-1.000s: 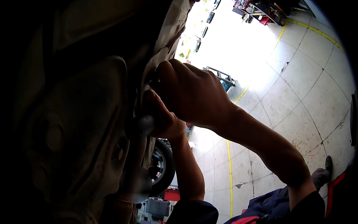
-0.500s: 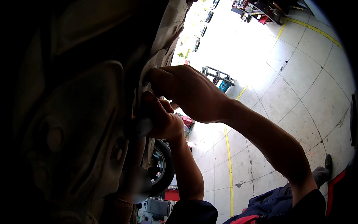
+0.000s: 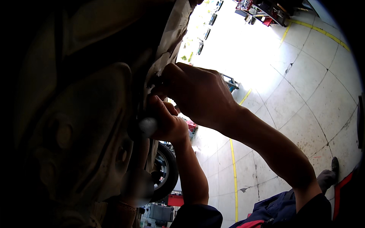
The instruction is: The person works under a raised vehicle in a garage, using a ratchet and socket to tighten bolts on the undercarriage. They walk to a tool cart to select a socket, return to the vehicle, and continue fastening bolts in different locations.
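Observation:
The dark underside of a vehicle (image 3: 91, 133) fills the left half of the view, with a pale panel edge (image 3: 169, 38) running down it. My right hand (image 3: 203, 95) is at this edge, fingers bent and pinched against a small dark piece (image 3: 156, 80) too shaded to name. Just below, my left hand (image 3: 169, 123) is closed with thumb up and fingers curled beside the same edge. Whatever lies inside its grip is hidden in shadow. Both forearms reach up from the lower edge.
A wheel with a black tyre (image 3: 165, 173) stands below my left hand. Beyond my right wrist is a metal-framed cart (image 3: 231, 81). A tool-laden bench (image 3: 266, 11) is at the top right. Yellow lines (image 3: 234, 171) cross the tiled floor (image 3: 304, 110). Rounded metal parts jut from the underside.
My right hand has drawn slightly to the right, its knuckles turning, and the small dark piece at its fingertips now shows. My left hand stays nearly in place.

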### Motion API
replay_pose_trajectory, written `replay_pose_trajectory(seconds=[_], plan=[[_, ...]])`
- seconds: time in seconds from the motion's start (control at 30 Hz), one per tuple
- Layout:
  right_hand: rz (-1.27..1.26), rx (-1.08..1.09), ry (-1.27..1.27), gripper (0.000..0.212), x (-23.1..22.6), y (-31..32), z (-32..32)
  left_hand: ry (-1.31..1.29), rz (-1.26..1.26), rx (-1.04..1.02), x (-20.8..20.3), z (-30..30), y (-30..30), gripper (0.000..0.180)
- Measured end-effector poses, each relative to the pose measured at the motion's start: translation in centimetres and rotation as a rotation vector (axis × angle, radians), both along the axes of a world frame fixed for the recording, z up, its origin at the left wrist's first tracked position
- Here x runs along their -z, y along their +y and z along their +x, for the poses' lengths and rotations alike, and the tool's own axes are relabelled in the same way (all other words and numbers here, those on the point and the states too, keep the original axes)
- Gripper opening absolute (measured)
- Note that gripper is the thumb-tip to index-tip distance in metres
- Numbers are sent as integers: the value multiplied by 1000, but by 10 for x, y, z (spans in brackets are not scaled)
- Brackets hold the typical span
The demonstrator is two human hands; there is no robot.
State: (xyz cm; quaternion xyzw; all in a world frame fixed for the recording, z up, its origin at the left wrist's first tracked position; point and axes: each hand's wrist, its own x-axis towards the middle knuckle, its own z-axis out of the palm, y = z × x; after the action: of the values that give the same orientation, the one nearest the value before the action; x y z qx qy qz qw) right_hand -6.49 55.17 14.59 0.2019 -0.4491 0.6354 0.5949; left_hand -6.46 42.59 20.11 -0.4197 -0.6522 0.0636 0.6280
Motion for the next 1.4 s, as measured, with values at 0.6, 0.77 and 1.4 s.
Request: replay_pose_trajectory(seconds=[0.6,0.77,1.4], plan=[[148,-150,4,18,-1,4,12,542,-193,-315,-2,-3,-6,31],[124,-266,133,18,6,12,-2,268,-108,-166,0,-1,-3,28],[-97,-536,-164,43,135,-39,48,-1723,1370,1067,101,33,21,52]])
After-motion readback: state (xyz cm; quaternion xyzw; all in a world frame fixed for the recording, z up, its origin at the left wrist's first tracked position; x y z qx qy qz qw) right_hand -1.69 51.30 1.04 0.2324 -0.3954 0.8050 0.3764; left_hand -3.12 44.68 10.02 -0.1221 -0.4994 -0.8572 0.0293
